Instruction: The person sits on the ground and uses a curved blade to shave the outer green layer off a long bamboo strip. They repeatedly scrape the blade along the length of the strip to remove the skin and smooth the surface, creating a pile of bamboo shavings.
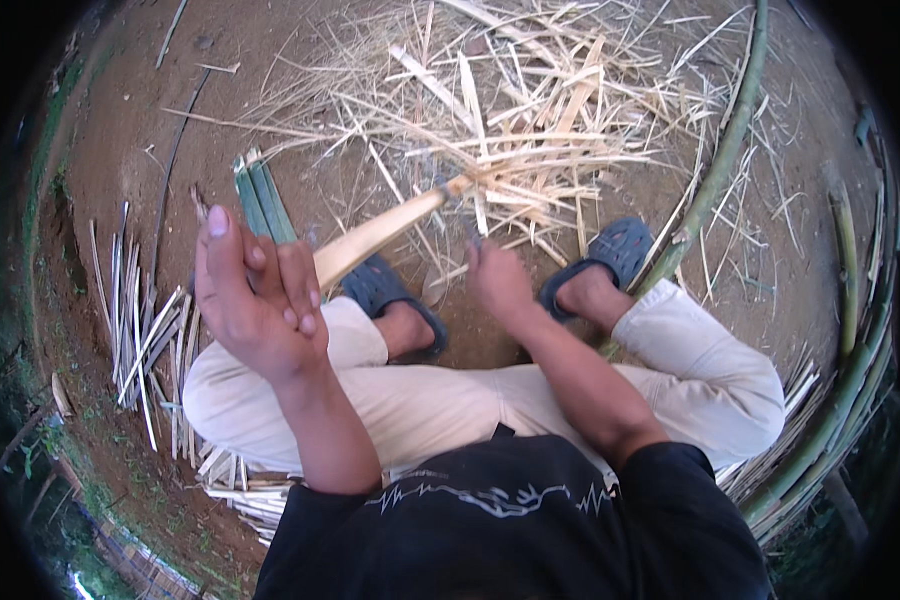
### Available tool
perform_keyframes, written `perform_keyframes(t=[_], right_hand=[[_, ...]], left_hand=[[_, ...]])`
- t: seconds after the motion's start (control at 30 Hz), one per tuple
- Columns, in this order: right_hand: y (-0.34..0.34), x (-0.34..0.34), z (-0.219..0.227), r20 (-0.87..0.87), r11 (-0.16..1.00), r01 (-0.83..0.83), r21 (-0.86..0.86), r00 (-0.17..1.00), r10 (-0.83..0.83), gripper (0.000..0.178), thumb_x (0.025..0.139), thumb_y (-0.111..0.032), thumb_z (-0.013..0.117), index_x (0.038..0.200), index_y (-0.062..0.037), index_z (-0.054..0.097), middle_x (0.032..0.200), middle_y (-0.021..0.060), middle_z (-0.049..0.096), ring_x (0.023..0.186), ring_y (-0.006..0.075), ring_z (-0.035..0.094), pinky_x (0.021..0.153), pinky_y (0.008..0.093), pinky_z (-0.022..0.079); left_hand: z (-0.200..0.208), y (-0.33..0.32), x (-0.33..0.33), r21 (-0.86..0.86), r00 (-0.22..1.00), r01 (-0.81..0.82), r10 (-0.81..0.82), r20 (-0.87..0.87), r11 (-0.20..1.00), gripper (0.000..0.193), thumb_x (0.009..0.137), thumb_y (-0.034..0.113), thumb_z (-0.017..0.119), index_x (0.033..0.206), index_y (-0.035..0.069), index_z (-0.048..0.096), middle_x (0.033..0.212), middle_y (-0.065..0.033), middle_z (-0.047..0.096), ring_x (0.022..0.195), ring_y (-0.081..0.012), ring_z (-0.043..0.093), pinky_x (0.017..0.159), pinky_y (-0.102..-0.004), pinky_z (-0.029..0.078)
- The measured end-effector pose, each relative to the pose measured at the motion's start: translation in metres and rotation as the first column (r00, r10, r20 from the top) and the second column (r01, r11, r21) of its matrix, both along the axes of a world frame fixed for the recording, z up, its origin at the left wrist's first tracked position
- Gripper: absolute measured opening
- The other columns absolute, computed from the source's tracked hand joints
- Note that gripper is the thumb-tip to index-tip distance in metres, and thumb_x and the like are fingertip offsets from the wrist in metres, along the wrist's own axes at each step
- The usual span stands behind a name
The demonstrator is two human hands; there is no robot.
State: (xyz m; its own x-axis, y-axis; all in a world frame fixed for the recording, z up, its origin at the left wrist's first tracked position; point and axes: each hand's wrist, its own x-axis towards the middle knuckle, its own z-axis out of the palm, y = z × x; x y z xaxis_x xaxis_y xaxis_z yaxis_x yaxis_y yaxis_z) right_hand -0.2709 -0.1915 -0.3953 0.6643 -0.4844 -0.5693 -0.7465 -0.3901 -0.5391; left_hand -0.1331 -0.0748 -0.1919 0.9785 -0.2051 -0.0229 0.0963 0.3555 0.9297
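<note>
My left hand is raised above my left knee, palm partly turned up. Its fingers curl inward and the thumb points up; a small brownish sliver shows beside the thumb tip, though whether it is gripped is unclear. Between my feet, my right hand is closed in a fist, with a small dark bit at its top whose kind I cannot make out. A long pale tapered wooden piece runs from behind my left hand to a brown narrow end at the shavings; whether the hand touches it is hidden.
Bamboo shavings are heaped ahead of my feet. Green split bamboo pieces lie at the left, near bundled thin strips. A long green bamboo pole passes my right foot. More poles curve along the right.
</note>
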Motion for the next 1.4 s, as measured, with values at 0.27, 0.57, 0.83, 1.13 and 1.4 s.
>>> perform_keyframes(t=[0.27, 0.57, 0.83, 1.13, 1.4], right_hand=[[-0.021, -0.034, -0.098, -0.177, 0.997, 0.068, -0.021, 0.982, -0.07, 0.027, 0.094, -0.022, 0.051, 0.097, 0.0014, 0.065, 0.095, 0.0298, 0.066, 0.089, 0.0448, 0.065, 0.08, 0.0517, 0.052], [-0.008, -0.021, -0.064, -0.02, 0.971, 0.231, 0.06, 0.973, -0.231, 0.035, 0.096, -0.027, 0.051, 0.094, 0.004, 0.067, 0.091, 0.0312, 0.065, 0.088, 0.0473, 0.064, 0.079, 0.0544, 0.051], [-0.017, -0.027, 0.045, 0.402, 0.962, -0.247, -0.118, 0.874, 0.273, 0.025, 0.096, -0.027, 0.054, 0.099, -0.003, 0.06, 0.079, 0.0244, 0.065, 0.078, 0.0424, 0.065, 0.066, 0.0528, 0.05], [-0.061, -0.031, -0.03, -0.074, 0.976, -0.151, -0.155, 0.987, 0.141, 0.027, 0.097, -0.03, 0.051, 0.097, -0.0037, 0.059, 0.079, 0.024, 0.066, 0.074, 0.0433, 0.066, 0.067, 0.053, 0.052], [-0.051, -0.043, -0.083, -0.196, 0.959, -0.18, -0.22, 0.971, 0.137, 0.018, 0.093, -0.014, 0.049, 0.093, 0.0011, 0.059, 0.083, 0.0223, 0.069, 0.077, 0.0393, 0.069, 0.068, 0.0488, 0.057]], left_hand=[[0.006, -0.014, 0.005, 0.13, 0.999, -0.049, 0.052, -0.016, 0.99, 0.036, 0.101, 0.028, 0.05, 0.073, 0.009, 0.041, 0.044, 0.0016, 0.03, 0.026, -0.0066, 0.022, 0.03, -0.0233, 0.019], [-0.006, 0.014, 0.005, 0.132, 0.872, 0.433, -0.452, 0.19, 0.892, 0.036, 0.102, 0.029, 0.048, 0.071, 0.012, 0.039, 0.04, 0.0057, 0.031, 0.026, -0.0037, 0.028, 0.028, -0.0209, 0.021], [-0.015, 0.033, -0.02, 0.083, 0.646, 0.735, -0.732, 0.214, 0.673, 0.044, 0.075, 0.018, 0.083, 0.056, 0.008, 0.045, 0.044, 0.0001, 0.041, 0.036, -0.0109, 0.034, 0.04, -0.0285, 0.019], [-0.009, 0.024, -0.026, 0.222, 0.437, 0.846, -0.87, 0.23, 0.484, 0.049, 0.066, 0.012, 0.088, 0.05, 0.011, 0.042, 0.041, 0.0005, 0.036, 0.033, -0.0167, 0.035, 0.04, -0.0306, 0.017], [-0.007, 0.022, -0.009, 0.143, 0.525, 0.824, -0.834, 0.173, 0.548, 0.05, 0.067, 0.013, 0.088, 0.049, 0.011, 0.042, 0.041, 0.001, 0.038, 0.033, -0.0161, 0.036, 0.039, -0.0309, 0.018]])
